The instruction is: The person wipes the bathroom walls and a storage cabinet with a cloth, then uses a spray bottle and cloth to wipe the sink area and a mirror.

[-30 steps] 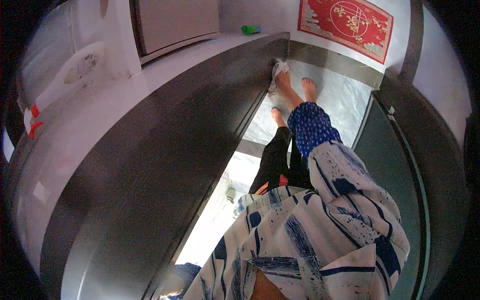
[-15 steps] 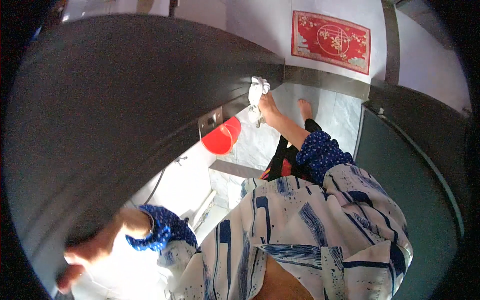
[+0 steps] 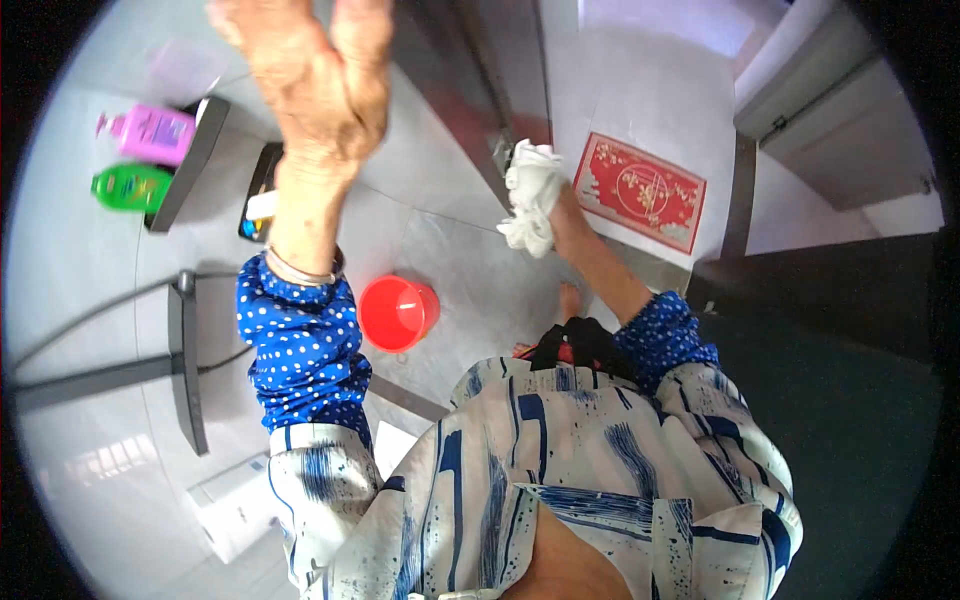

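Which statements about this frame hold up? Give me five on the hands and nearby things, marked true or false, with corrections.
1. The right hand holds a white cloth. True.
2. The left hand is gripping the red bucket. False: it is raised at the picture's upper edge, apart from the bucket.
3. A pink pump bottle and a green bottle stand side by side. True.
4. The floor mat is plain blue. False: it is red with a pattern.
5. The blue dotted cuffs show on both arms. True.
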Tool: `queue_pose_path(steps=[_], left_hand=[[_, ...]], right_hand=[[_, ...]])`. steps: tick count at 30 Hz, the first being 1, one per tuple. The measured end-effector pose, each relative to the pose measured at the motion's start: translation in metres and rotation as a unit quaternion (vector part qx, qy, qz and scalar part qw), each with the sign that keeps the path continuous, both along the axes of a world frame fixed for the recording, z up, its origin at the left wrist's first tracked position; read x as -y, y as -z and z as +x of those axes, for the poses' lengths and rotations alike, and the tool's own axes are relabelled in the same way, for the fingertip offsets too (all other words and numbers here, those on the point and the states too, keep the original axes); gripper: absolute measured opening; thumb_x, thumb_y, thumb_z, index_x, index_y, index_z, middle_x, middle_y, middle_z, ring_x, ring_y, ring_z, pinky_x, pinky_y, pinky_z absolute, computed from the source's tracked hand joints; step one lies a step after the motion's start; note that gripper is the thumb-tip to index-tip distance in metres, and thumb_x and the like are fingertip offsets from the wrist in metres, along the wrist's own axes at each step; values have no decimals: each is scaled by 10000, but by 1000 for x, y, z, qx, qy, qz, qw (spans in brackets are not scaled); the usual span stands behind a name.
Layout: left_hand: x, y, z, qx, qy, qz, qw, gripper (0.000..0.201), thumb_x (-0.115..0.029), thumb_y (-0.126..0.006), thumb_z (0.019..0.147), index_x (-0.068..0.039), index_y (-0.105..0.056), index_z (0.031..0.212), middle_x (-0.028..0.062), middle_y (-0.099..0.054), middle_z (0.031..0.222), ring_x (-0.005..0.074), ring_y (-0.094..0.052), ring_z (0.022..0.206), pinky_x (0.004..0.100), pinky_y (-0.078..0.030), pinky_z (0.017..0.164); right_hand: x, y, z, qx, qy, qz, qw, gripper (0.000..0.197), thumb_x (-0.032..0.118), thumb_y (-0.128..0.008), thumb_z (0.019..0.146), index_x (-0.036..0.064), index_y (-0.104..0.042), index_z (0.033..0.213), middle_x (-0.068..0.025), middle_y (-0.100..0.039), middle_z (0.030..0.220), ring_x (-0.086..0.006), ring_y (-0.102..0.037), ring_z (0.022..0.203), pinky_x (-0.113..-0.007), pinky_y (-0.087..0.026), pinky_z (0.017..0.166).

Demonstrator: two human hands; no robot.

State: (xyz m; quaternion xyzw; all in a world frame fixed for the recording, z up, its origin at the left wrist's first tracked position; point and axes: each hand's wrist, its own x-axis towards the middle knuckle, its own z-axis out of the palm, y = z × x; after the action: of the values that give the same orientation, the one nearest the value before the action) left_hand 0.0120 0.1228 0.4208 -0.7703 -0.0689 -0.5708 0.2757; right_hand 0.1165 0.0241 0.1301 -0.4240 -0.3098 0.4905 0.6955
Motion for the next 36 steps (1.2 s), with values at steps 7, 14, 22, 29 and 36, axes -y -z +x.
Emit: queue_pose_path(steps=[7, 14, 22, 29, 36], left_hand=[[72, 121, -130, -29, -13, -330, 943, 542, -96, -547, 844, -61, -375, 1357, 161, -326, 1426, 411, -216, 1353, 619, -106, 1047], [128, 227, -231, 29, -147, -541, 828, 505, -195, -532, 877, -40, -393, 1337, 144, -344, 1421, 344, -256, 1351, 522, -135, 1088], [248, 348, -336, 128, -320, -667, 661, 452, -185, -513, 898, -20, -421, 1309, 175, -449, 1328, 347, -365, 1274, 475, -220, 1060], [337, 401, -375, 173, -387, -713, 559, 392, -150, -514, 898, 11, -451, 1249, 212, -502, 1244, 368, -461, 1165, 416, -320, 997], [353, 418, -386, 185, -382, -700, 574, 349, -155, -512, 901, 0, -473, 1212, 202, -518, 1212, 371, -478, 1129, 470, -340, 936]], right_hand=[[23, -200, -13, 418, 159, 275, 851, 208, 205, -569, 847, 26, -649, 919, -128, -637, 972, -235, -600, 857, -331, -472, 767], [-41, -295, -67, 780, 354, 365, 365, 671, 198, -784, 666, 70, -469, 1245, -167, -551, 1075, -276, -560, 978, -452, -512, 769], [-97, 22, -57, 943, 85, 80, 310, 402, 229, -523, 801, 84, -564, 1174, -136, -521, 1193, -294, -446, 1195, -473, -330, 1024], [-90, -3, -74, 931, -157, 87, 318, 510, 72, -529, 776, 69, -473, 1283, -209, -465, 1294, -392, -416, 1222, -476, -277, 1065], [-140, -150, -104, 865, 159, 382, 284, 584, 254, -685, 726, 77, -499, 1250, -185, -501, 1251, -374, -461, 1166, -495, -323, 1005]])
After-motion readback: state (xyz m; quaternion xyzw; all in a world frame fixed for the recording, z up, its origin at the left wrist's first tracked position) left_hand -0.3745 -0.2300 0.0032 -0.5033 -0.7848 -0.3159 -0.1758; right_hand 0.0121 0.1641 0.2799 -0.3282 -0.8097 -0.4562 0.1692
